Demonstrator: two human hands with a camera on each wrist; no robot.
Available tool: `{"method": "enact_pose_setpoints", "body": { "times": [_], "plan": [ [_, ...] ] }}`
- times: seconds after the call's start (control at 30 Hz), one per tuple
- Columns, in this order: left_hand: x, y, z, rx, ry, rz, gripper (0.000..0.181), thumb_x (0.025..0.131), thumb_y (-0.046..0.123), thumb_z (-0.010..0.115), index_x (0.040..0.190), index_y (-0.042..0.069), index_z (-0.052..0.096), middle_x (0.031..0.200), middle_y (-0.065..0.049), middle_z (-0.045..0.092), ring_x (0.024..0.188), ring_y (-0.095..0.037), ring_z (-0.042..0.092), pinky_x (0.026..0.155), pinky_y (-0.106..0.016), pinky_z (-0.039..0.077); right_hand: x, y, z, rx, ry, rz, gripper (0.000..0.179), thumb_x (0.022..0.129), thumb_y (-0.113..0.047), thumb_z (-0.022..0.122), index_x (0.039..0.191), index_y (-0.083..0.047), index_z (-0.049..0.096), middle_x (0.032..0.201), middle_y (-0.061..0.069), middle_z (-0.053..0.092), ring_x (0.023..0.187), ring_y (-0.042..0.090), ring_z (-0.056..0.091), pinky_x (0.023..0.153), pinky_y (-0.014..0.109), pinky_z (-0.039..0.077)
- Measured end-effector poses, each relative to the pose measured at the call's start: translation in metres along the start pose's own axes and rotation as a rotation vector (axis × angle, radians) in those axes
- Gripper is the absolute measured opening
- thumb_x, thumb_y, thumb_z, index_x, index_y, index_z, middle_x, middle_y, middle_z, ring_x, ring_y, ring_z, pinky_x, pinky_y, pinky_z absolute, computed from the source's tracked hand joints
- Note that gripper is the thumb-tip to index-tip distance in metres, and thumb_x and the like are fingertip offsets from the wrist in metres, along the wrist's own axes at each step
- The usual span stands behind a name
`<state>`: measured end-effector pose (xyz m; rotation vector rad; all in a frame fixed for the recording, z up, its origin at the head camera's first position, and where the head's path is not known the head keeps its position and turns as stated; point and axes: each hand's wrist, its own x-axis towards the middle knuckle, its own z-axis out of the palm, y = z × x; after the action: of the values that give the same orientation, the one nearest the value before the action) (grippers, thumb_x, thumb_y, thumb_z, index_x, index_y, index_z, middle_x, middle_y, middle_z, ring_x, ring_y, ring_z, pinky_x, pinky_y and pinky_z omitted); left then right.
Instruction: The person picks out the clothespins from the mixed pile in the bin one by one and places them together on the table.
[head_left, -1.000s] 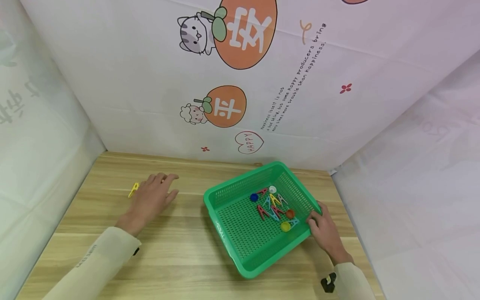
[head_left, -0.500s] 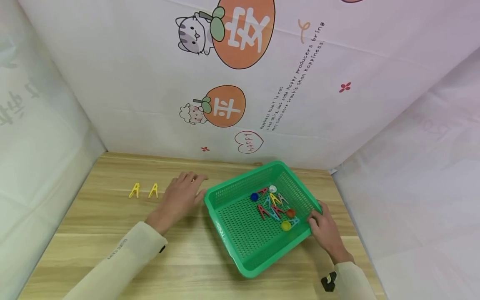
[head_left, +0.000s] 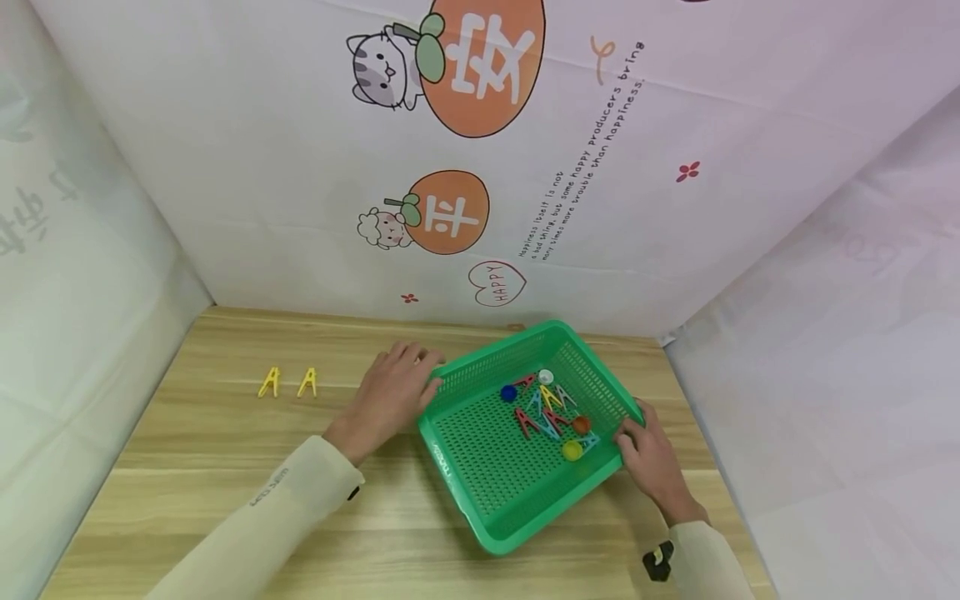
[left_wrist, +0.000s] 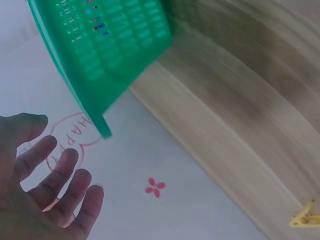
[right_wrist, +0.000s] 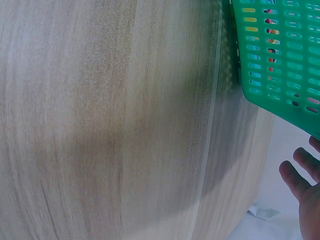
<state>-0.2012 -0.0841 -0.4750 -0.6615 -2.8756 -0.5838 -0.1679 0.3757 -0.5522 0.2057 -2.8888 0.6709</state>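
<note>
A green plastic basket point(head_left: 472, 454) sits turned at an angle on the table; its perforated wall point(left_wrist: 110, 45) fills the top of the left wrist view. Inside lie several clothespins, among them a red one point(head_left: 526, 422), plus a blue cap point(head_left: 508, 392), a white cap point(head_left: 546, 377), an orange cap point(head_left: 581, 425) and a yellow cap point(head_left: 572, 451). At the right corner my right hand point(head_left: 652, 462) grips the rim, thumb on top. My left hand point(head_left: 393, 396) is at the left corner; the left wrist view shows its fingers point(left_wrist: 57, 175) relaxed, apart from the basket.
Two yellow clothespins, a left one point(head_left: 270, 382) and a right one point(head_left: 307, 382), lie side by side on the wooden table point(head_left: 187, 467). A printed white cloth point(head_left: 300, 208) stands behind the table, with white cloth on both sides.
My left hand has moved right from beside the yellow clothespins to the basket's left corner, uncovering both clothespins. The right hand stays on the rim, and the basket has hardly moved.
</note>
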Motion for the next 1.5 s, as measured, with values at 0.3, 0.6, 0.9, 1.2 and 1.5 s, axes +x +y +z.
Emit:
{"method": "enact_pose_setpoints", "body": {
  "times": [0.3, 0.6, 0.9, 1.2, 1.5],
  "plan": [
    [0.021, 0.028, 0.011, 0.039, -0.04, 0.05, 0.036, 0.112, 0.031, 0.065, 0.145, 0.015, 0.063, 0.14, -0.012, 0.068, 0.134, -0.035, 0.058, 0.11, -0.056, 0.053, 0.001, -0.001, -0.001, 0.019, 0.0, 0.0, 0.026, 0.106, -0.011, 0.049, 0.092, -0.008, 0.069, 0.164, 0.031, 0.037, 0.127, 0.051, 0.056, 0.097, 0.067, 0.051],
    [0.035, 0.05, 0.023, 0.076, -0.103, 0.065, 0.04, 0.112, 0.035, 0.063, 0.148, 0.019, 0.059, 0.139, -0.01, 0.067, 0.133, -0.033, 0.059, 0.108, -0.052, 0.054, 0.0, -0.001, 0.0, 0.021, -0.015, 0.018, 0.025, 0.107, -0.012, 0.048, 0.092, -0.008, 0.069, 0.164, 0.031, 0.036, 0.126, 0.05, 0.056, 0.097, 0.067, 0.051],
    [0.046, 0.063, 0.039, 0.09, -0.151, 0.062, 0.042, 0.112, 0.038, 0.063, 0.151, 0.021, 0.058, 0.142, -0.009, 0.068, 0.133, -0.032, 0.06, 0.109, -0.053, 0.054, 0.001, -0.001, -0.001, 0.022, -0.017, 0.016, 0.024, 0.106, -0.011, 0.05, 0.092, -0.006, 0.069, 0.165, 0.031, 0.036, 0.131, 0.051, 0.053, 0.101, 0.068, 0.049],
    [0.056, 0.072, 0.051, 0.124, -0.21, 0.082, 0.041, 0.111, 0.038, 0.064, 0.149, 0.023, 0.058, 0.142, -0.01, 0.069, 0.132, -0.032, 0.065, 0.11, -0.054, 0.055, 0.001, -0.002, -0.001, 0.017, -0.01, 0.005, 0.024, 0.105, -0.012, 0.049, 0.091, -0.008, 0.068, 0.164, 0.031, 0.037, 0.13, 0.05, 0.054, 0.1, 0.067, 0.049],
    [0.067, 0.081, 0.06, 0.131, -0.317, 0.043, 0.048, 0.113, 0.038, 0.061, 0.159, 0.027, 0.051, 0.151, -0.01, 0.065, 0.14, -0.032, 0.06, 0.113, -0.054, 0.054, 0.001, 0.0, 0.0, 0.013, -0.008, 0.007, 0.025, 0.106, -0.012, 0.049, 0.092, -0.007, 0.069, 0.164, 0.03, 0.037, 0.128, 0.05, 0.055, 0.099, 0.066, 0.05]
  ]
}}
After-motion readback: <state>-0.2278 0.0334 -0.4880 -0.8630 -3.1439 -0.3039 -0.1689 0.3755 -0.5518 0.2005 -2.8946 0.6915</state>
